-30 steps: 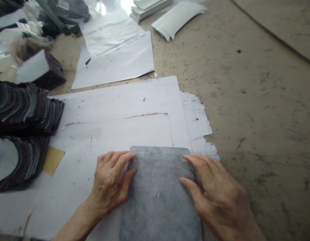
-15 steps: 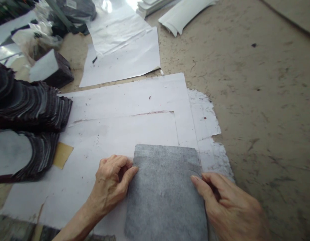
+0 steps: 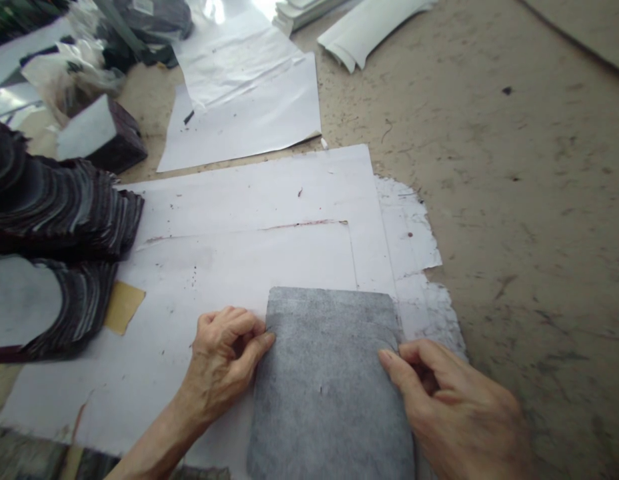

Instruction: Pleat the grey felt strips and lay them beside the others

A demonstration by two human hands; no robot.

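1. Pinching the left edge of a grey fibrous sheet [image 3: 329, 380], the left hand [image 3: 222, 357] curls its fingers under, thumb pressed along the edge. The sheet lies at 6 o'clock on white paper [image 3: 249, 200].
2. The right hand [image 3: 454, 400] clamps the opposite edge the same way; the two hands stay apart, one each side.
3. Dark layered stacks [image 3: 54, 207] sit at 9 o'clock, beside a tan paper patch [image 3: 123, 307].

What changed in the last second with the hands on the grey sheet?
The left hand has curled its fingers, thumb at the edge of the grey fibrous sheet. The right hand has slid back along the sheet's right edge and curled too. The sheet stays put on the white paper.
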